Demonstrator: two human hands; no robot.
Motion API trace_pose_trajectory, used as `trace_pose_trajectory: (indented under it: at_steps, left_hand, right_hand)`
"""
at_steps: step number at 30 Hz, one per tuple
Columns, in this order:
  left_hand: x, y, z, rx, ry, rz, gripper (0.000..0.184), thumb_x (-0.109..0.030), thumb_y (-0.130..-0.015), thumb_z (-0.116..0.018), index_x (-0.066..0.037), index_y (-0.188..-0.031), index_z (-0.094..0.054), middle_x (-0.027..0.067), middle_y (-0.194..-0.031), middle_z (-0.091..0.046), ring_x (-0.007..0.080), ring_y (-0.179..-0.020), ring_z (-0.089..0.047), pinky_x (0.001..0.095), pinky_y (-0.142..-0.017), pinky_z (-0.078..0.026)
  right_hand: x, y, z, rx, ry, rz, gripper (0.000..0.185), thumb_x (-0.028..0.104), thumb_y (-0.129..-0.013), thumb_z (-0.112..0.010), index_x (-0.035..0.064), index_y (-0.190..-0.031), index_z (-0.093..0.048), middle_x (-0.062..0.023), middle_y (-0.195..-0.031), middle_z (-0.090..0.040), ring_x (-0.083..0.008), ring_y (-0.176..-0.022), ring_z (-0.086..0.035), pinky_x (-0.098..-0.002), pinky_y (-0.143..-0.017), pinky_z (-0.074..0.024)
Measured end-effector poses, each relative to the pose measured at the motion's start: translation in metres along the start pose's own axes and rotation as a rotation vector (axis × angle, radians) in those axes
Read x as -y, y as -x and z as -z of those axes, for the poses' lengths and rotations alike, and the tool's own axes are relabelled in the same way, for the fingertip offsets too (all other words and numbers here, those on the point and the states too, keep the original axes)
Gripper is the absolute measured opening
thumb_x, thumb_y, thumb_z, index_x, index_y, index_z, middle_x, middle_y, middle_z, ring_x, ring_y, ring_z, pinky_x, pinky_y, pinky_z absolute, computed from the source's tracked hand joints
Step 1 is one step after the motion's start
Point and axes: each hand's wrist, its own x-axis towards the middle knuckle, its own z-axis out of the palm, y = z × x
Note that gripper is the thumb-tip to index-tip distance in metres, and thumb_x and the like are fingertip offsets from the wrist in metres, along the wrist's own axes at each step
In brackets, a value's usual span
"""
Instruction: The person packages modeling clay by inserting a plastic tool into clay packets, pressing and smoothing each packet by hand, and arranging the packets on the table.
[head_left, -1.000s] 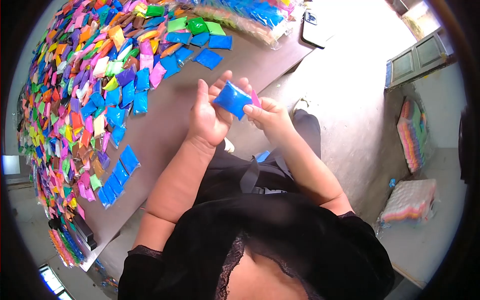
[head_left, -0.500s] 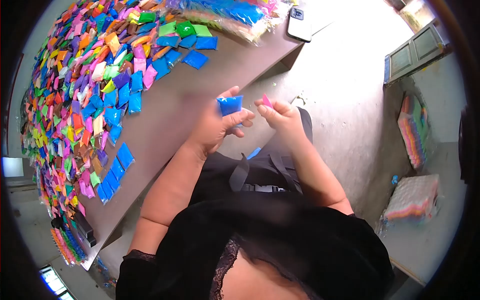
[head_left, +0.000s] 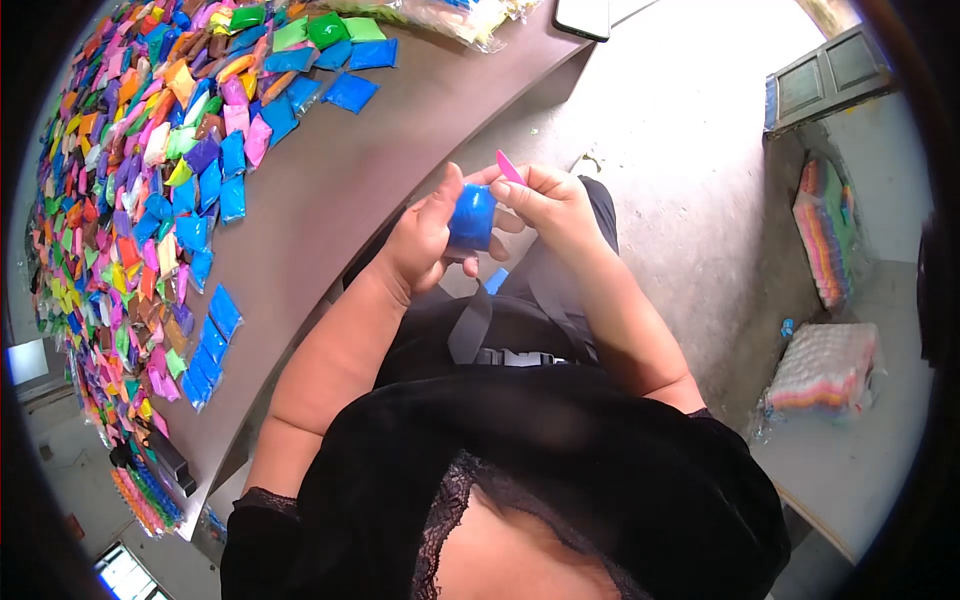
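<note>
My left hand (head_left: 425, 235) grips a shiny blue packet (head_left: 472, 217) above my lap, thumb on one side and fingers behind it. My right hand (head_left: 553, 203) is closed on a small pink flat tool (head_left: 510, 168), perhaps plastic, whose narrow end points up and away. The fingers of that hand meet the packet's right edge. On the table to the left, several blue packets (head_left: 213, 345) lie in a neat row, and more blue packets (head_left: 350, 93) rest along the edge of the big pile.
A large heap of small colourful packets (head_left: 130, 200) covers the far left of the brown table (head_left: 300, 230). A phone (head_left: 582, 15) sits at its corner, beside clear plastic bags (head_left: 470, 20). Wrapped colourful stacks (head_left: 822, 370) stand at the right.
My right hand has moved left to the blue packet, bringing the pink tool along. My left hand has turned the packet more upright. The view has shifted, so the table sits further left.
</note>
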Motion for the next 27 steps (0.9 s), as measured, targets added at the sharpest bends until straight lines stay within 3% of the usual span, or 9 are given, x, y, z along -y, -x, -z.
trace_pose_trajectory:
  at_steps: [2, 6, 8, 9, 11, 12, 15, 21, 27]
  left_hand:
    - [0.000, -0.002, 0.004, 0.037, 0.232, 0.028, 0.072, -0.064, -0.100, -0.030, -0.008, -0.143, -0.047, 0.0155, -0.101, -0.069, 0.0182, -0.077, -0.068, 0.0227, -0.050, -0.048]
    - [-0.023, 0.011, 0.032, -0.157, 0.036, -0.156, 0.069, -0.061, -0.100, -0.033, -0.008, -0.140, -0.049, 0.0161, -0.102, -0.069, 0.0220, -0.080, -0.068, 0.0271, -0.058, -0.053]
    - [-0.037, 0.019, 0.052, -0.565, -1.032, -0.654, 0.067, -0.059, -0.099, -0.040, -0.007, -0.141, -0.047, 0.0172, -0.116, -0.065, 0.0292, -0.098, -0.065, 0.0387, -0.080, -0.055]
    - [-0.037, 0.019, 0.065, -0.576, -1.033, -0.654, 0.067, -0.059, -0.099, -0.040, -0.007, -0.141, -0.047, 0.0172, -0.116, -0.065, 0.0292, -0.098, -0.065, 0.0387, -0.080, -0.055]
    - [-0.023, 0.015, 0.090, -0.634, -1.763, -0.530, 0.072, -0.057, -0.095, -0.048, -0.007, -0.146, -0.040, 0.0195, -0.139, -0.049, 0.0370, -0.126, -0.049, 0.0490, -0.107, -0.039]
    - [-0.015, 0.014, 0.095, -0.643, -1.762, -0.530, 0.072, -0.057, -0.095, -0.048, -0.007, -0.146, -0.040, 0.0195, -0.139, -0.049, 0.0370, -0.126, -0.049, 0.0490, -0.107, -0.039]
    - [-0.008, 0.013, 0.098, -0.559, -1.723, -0.364, 0.086, -0.060, -0.091, -0.054, -0.008, -0.153, -0.026, 0.0209, -0.157, -0.025, 0.0389, -0.145, -0.022, 0.0509, -0.120, -0.015]
    - [-0.003, 0.019, 0.097, -0.630, -1.657, -0.607, 0.083, -0.054, -0.092, -0.056, -0.003, -0.152, -0.028, 0.0220, -0.156, -0.027, 0.0398, -0.144, -0.025, 0.0500, -0.119, -0.019]
    - [0.002, 0.019, 0.095, -0.570, -1.680, -0.519, 0.078, -0.050, -0.090, -0.062, -0.005, -0.148, -0.038, 0.0217, -0.153, -0.032, 0.0386, -0.142, -0.030, 0.0503, -0.117, -0.024]
  right_hand:
    - [-0.007, -0.001, 0.002, -0.075, 0.021, -0.033, 0.022, 0.019, -0.098, -0.063, -0.0021, -0.102, -0.067, 0.0032, -0.073, -0.057, -0.0036, -0.061, -0.046, -0.0202, -0.055, -0.0367]
    - [-0.011, -0.003, 0.006, -0.225, -0.109, -0.061, 0.028, 0.026, -0.101, -0.058, -0.0005, -0.103, -0.067, 0.0047, -0.072, -0.054, -0.0017, -0.056, -0.040, -0.0178, -0.049, -0.0299]
    - [-0.013, -0.003, 0.012, -0.232, -0.066, -0.090, 0.030, 0.028, -0.102, -0.056, 0.0000, -0.103, -0.067, 0.0034, -0.074, -0.056, -0.0020, -0.054, -0.040, -0.0175, -0.047, -0.0290]
    - [-0.017, -0.002, 0.015, -0.231, -0.049, -0.110, 0.030, 0.028, -0.102, -0.056, 0.0000, -0.103, -0.067, 0.0035, -0.074, -0.056, -0.0020, -0.054, -0.039, -0.0177, -0.047, -0.0290]
    - [-0.028, -0.003, 0.019, -0.223, -0.039, -0.120, 0.030, 0.028, -0.101, -0.057, 0.0001, -0.103, -0.067, 0.0035, -0.074, -0.056, -0.0019, -0.053, -0.039, -0.0177, -0.047, -0.0287]
    - [-0.028, -0.003, 0.017, -0.216, -0.036, -0.119, 0.030, 0.028, -0.101, -0.057, 0.0001, -0.103, -0.067, 0.0035, -0.074, -0.056, -0.0019, -0.053, -0.039, -0.0177, -0.047, -0.0287]
    - [-0.032, -0.001, 0.011, -0.247, -0.023, -0.185, 0.029, 0.028, -0.102, -0.056, 0.0009, -0.101, -0.066, 0.0034, -0.073, -0.056, -0.0019, -0.053, -0.039, -0.0175, -0.047, -0.0282]
    - [-0.032, -0.006, 0.004, -0.231, -0.018, -0.089, 0.020, 0.024, -0.101, -0.056, 0.0049, -0.104, -0.059, 0.0034, -0.074, -0.055, -0.0025, -0.054, -0.040, -0.0182, -0.049, -0.0309]
    - [-0.023, -0.017, 0.002, -0.144, 0.073, -0.080, 0.015, 0.011, -0.096, -0.062, 0.0035, -0.108, -0.060, 0.0028, -0.078, -0.057, -0.0020, -0.060, -0.045, -0.0179, -0.052, -0.0342]
